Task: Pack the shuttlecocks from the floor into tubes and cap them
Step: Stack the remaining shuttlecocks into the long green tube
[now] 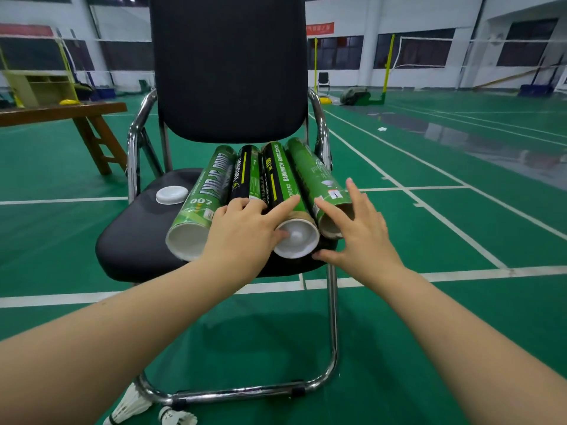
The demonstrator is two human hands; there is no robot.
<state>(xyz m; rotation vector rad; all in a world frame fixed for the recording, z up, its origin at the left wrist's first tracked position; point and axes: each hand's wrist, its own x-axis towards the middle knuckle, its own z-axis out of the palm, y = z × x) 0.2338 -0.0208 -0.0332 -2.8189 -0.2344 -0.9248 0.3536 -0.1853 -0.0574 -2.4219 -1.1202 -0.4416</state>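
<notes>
Green court floor [260,348], near edge: two shuttlecocks [132,406] lie unpacked beside the chair [333,348] base. Beyond, left hand [245,231] clasps the capped tube [282,179], thumb on its cap, likely to steady it; right hand [359,228], spread, touches the open tube [319,179] at the row's right. Farther left, a loose cap [171,194] waits on the seat

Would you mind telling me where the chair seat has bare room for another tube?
The seat is bare at its front-left corner, bordered by the white cap behind and the leftmost green tube beside it. Toward the right armrest it is crowded: four tubes lie side by side, with the left hand and right hand on them.
</notes>
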